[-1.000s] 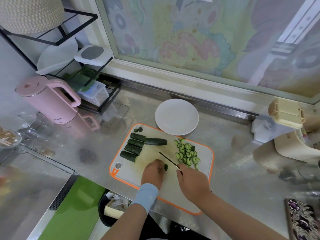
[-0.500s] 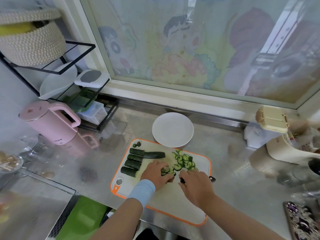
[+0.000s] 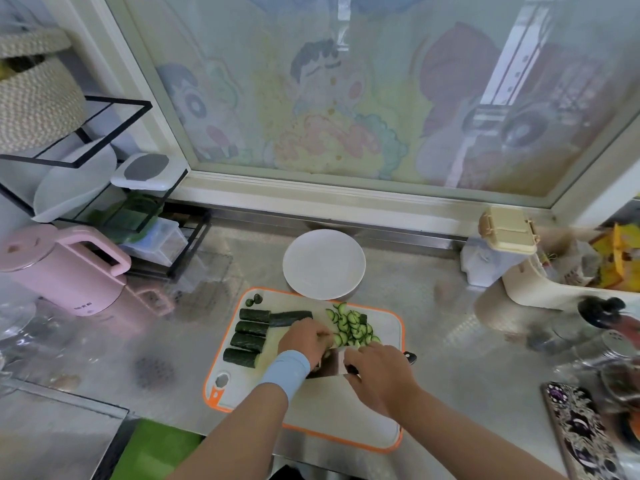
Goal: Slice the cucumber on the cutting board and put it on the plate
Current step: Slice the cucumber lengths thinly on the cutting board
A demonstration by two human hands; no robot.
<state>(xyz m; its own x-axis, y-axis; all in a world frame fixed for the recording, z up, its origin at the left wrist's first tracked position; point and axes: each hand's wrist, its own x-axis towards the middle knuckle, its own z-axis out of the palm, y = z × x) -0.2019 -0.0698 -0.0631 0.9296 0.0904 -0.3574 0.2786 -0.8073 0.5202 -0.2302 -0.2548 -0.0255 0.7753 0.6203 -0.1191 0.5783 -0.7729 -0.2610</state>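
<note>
From the head view, the cutting board [image 3: 332,407] lies on the worktop [image 3: 450,358] right in front of the person. The white plate [image 3: 323,263] sits just beyond its far edge, bare, and close enough that carrying food across should be short work.

The cucumber is in two lots on the board. Uncut cucumber pieces [image 3: 247,342] are lined up along the left side, out of the blade's way. The cucumber slices [image 3: 353,329] are heaped towards the far right corner, the part of the board closest to the plate.

The left hand [image 3: 304,339] sits at the near-left edge of that heap with its fingers bent towards the slices. Whether it pinches any or only nudges them, I cannot tell.

The right hand [image 3: 381,372] is curled round the handle of the knife [image 3: 329,365], whose blade lies low and nearly flat between the two hands. That position looks more like scooping than cutting, so my guess is that slices are being swept onto the blade to be lifted to the plate.

A pink kettle [image 3: 59,268] stands well off to the left.
</note>
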